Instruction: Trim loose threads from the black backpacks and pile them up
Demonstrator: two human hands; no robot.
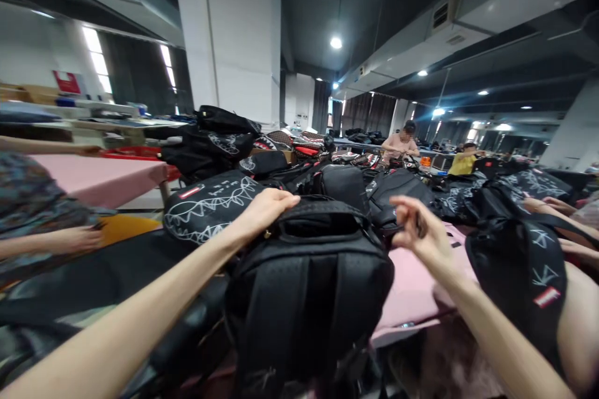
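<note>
A black backpack (309, 287) stands upright right in front of me, its padded back facing me. My left hand (264, 209) rests on its top left edge by the carry handle, fingers curled over the fabric. My right hand (418, 230) hovers to the right of the bag above the pink table (409, 293), fingers pinched round a small dark piece that I cannot make out. More black bags with white line prints (210, 202) lie piled behind the backpack.
A person's arm and hand (70, 240) reach in at the left beside a second pink table (100, 177). Another person holds a printed black bag (524, 274) at the right. Two seated people (402, 140) work at the far end. A white pillar (234, 37) stands behind.
</note>
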